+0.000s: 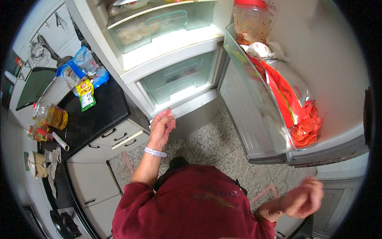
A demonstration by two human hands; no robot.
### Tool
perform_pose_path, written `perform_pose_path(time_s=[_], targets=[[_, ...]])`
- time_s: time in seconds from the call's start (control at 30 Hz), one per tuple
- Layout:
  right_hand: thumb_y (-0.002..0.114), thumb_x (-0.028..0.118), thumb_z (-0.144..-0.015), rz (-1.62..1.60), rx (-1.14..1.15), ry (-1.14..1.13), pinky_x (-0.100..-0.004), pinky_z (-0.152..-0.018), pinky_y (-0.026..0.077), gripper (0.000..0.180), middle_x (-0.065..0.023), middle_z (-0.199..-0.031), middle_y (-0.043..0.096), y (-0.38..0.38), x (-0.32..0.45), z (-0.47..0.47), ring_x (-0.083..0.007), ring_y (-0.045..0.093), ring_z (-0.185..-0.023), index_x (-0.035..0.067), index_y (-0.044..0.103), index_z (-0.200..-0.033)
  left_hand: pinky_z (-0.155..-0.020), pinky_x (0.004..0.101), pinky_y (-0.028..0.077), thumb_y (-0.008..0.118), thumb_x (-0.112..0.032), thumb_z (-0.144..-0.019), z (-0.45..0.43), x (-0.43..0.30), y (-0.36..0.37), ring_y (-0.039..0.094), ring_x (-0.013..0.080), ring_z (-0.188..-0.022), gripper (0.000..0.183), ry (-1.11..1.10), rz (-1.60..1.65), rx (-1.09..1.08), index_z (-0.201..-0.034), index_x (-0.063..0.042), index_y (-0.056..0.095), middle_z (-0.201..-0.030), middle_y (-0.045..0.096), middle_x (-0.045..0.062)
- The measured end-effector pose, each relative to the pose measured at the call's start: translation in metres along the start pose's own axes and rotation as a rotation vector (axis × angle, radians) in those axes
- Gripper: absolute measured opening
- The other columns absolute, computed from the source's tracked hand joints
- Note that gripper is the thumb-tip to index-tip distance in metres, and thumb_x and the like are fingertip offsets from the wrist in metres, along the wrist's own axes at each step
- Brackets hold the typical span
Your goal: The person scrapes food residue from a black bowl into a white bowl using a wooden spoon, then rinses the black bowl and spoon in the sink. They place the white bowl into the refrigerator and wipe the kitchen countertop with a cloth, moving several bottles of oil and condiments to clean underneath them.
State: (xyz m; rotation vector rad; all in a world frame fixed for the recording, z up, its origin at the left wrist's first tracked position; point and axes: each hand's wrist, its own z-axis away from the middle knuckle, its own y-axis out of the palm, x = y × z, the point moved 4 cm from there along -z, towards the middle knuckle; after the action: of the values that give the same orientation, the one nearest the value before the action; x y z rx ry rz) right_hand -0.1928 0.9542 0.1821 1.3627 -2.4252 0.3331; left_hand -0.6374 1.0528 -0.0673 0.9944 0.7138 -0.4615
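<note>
My left hand (pixel 161 127) is in front of the lower compartment of an open refrigerator (pixel 167 55), near its bottom edge. Its fingers are curled around a small, crumpled, pinkish piece of what looks like plastic (pixel 171 121). A pale band circles that wrist. My right hand (pixel 306 198) is blurred, out to the right below the open upper door (pixel 334 89); its fingers look bent, and whether it holds anything is unclear. Behind my left hand, clear drawers (pixel 182 80) sit inside the lower compartment. A larger clear drawer (pixel 167 27) with pale contents is above.
The door shelf (pixel 268 119) carries a red-lidded jar (pixel 250 22), an egg (pixel 260 49) and red bags (pixel 304 125). The lower door (pixel 247 116) also stands open. Left, a black counter (pixel 98 116) bears an oil bottle (pixel 52 115) and a yellow-green pouch (pixel 86 94); one drawer (pixel 128 140) below protrudes slightly.
</note>
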Motion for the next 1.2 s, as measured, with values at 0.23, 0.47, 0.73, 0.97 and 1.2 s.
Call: perform_pose_path(time_s=[0.23, 0.47, 0.73, 0.97, 1.2], targets=[[0.056, 0.011, -0.098, -0.438, 1.357, 0.957, -0.0285, -0.071, 0.052, 0.021, -0.0087, -0.089, 0.066, 0.233, -0.069, 0.128, -0.0165, 0.064, -0.077, -0.001, 0.063, -0.113, -0.055, 0.0279, 0.044, 0.059, 0.001, -0.086, -0.027, -0.019, 0.012, 0.054, 0.014, -0.063, 0.032, -0.031, -0.043, -0.001, -0.117, 0.003, 0.054, -0.083, 0.06, 0.004], [0.056, 0.014, -0.097, -0.626, 1.044, 1.662, -0.0346, -0.083, 0.054, 0.039, -0.0135, -0.116, 0.06, 0.413, -0.171, 0.242, -0.0224, 0.063, -0.102, -0.001, 0.047, -0.132, -0.063, 0.0275, 0.049, 0.059, 0.0, -0.087, -0.035, -0.029, -0.025, 0.059, 0.0145, -0.074, 0.032, -0.122, -0.098, 0.035, -0.118, 0.002, 0.055, -0.09, 0.062, 0.004], [0.044, -0.009, -0.086, -0.779, 0.509, 2.029, -0.0503, -0.089, 0.052, 0.038, -0.0114, -0.106, 0.055, 0.542, -0.234, 0.29, -0.0276, 0.06, -0.098, -0.001, 0.045, -0.122, -0.065, 0.0299, 0.048, 0.057, 0.005, -0.088, -0.035, -0.068, -0.04, 0.059, 0.0178, -0.079, 0.035, -0.196, -0.141, -0.014, -0.123, 0.001, 0.054, -0.099, 0.063, 0.008], [0.054, -0.001, -0.087, -0.691, 0.473, 1.868, -0.0422, -0.068, 0.052, 0.027, -0.009, -0.088, 0.053, 0.544, -0.217, 0.289, -0.0247, 0.058, -0.078, 0.007, 0.044, -0.11, -0.066, 0.0288, 0.047, 0.055, 0.005, -0.089, -0.058, -0.076, -0.027, 0.059, 0.0174, -0.081, 0.035, -0.222, -0.137, 0.049, -0.123, 0.001, 0.054, -0.099, 0.064, 0.009], [0.045, -0.008, -0.085, -0.499, 0.455, 1.869, -0.0278, -0.054, 0.047, 0.041, -0.0047, -0.093, 0.058, 0.492, -0.207, 0.312, -0.0139, 0.052, -0.068, 0.008, 0.046, -0.123, -0.068, 0.0296, 0.048, 0.055, 0.003, -0.089, -0.078, -0.079, -0.001, 0.059, 0.0178, -0.084, 0.037, -0.25, -0.162, 0.148, -0.126, 0.004, 0.052, -0.099, 0.063, 0.01]])
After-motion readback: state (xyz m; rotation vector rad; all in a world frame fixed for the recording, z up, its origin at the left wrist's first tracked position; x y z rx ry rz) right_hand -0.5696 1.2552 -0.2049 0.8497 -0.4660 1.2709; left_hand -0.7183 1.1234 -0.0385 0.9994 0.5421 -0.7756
